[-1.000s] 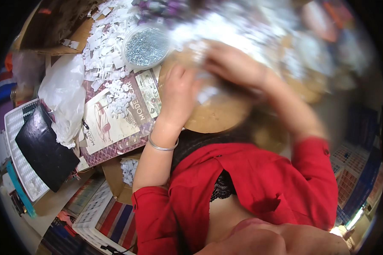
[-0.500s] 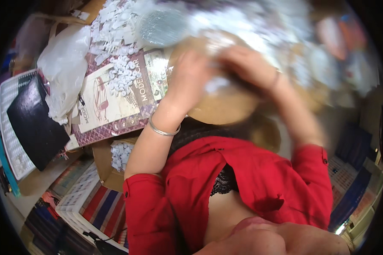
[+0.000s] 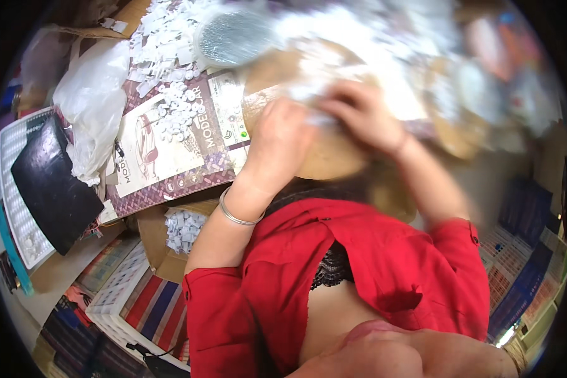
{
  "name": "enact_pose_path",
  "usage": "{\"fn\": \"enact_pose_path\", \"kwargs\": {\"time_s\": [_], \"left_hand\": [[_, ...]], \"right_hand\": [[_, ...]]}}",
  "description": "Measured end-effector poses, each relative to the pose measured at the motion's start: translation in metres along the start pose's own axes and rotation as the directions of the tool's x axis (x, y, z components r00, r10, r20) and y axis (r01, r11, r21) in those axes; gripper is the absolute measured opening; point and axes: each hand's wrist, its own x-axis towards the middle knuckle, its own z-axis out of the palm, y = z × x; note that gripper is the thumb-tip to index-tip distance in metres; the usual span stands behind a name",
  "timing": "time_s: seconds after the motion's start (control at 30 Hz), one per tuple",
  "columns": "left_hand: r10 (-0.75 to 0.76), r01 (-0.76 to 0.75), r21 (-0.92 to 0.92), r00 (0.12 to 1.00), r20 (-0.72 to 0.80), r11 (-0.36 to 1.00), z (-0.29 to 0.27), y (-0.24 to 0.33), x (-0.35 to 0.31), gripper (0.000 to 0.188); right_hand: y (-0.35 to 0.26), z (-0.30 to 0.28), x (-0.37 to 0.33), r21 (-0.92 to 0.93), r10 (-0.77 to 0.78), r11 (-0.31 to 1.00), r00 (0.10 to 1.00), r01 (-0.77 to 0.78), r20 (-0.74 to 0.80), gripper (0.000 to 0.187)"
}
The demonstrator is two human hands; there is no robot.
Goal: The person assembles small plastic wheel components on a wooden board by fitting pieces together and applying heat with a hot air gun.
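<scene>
In front of my chest, my left hand point(image 3: 280, 138) and my right hand point(image 3: 366, 116) meet with bent fingers over a round brown board point(image 3: 337, 154). A small white piece point(image 3: 321, 118) sits between the two sets of fingertips, pinched from both sides; blur hides its exact shape. Beyond my fingers, more loose white pieces point(image 3: 315, 63) are heaped on the board's far part. A clear round tub point(image 3: 233, 39) stands to the far left of the board. My left wrist carries a silver bangle point(image 3: 240, 211).
A printed cardboard sheet point(image 3: 195, 173) covers the table's left part, bearing small white rings point(image 3: 177, 104) and a white pile point(image 3: 164, 47). Left lie a plastic bag point(image 3: 97, 101) and a white basket point(image 3: 19, 189) with a black sheet point(image 3: 50, 183). Below the edge is a box of white pieces point(image 3: 184, 230).
Both hands have come slightly nearer to me and lower, and the right hand's fingers have drawn in toward the left's. The white piece between them shows more plainly.
</scene>
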Motion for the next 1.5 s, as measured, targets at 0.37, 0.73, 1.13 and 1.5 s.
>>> {"fn": "enact_pose_path", "kwargs": {"time_s": [0.37, 0.73, 1.13, 1.5], "left_hand": [[-0.197, 0.313, 0.296, 0.911, -0.362, 0.903, -0.074, -0.019, -0.046, 0.020], [-0.204, 0.318, 0.271, 0.903, -0.378, 0.909, -0.080, -0.062, -0.044, 0.006], [-0.157, 0.237, 0.389, 0.961, -0.226, 0.890, -0.085, -0.069, -0.028, 0.016], [-0.116, 0.248, 0.378, 0.933, -0.340, 0.892, -0.076, -0.045, -0.022, 0.013]], "right_hand": [[-0.041, 0.016, 0.018, -0.201, -0.220, 0.953, 0.974, 0.227, 0.059, 0.009], [-0.046, 0.125, 0.099, -0.478, -0.386, 0.761, 0.898, 0.439, 0.210, 0.012], [-0.036, 0.026, 0.025, -0.312, -0.237, 0.932, 0.962, 0.186, -0.133, 0.010], [0.030, -0.105, -0.071, -0.630, -0.233, 0.739, 0.787, -0.238, -0.571, 0.008]]}}
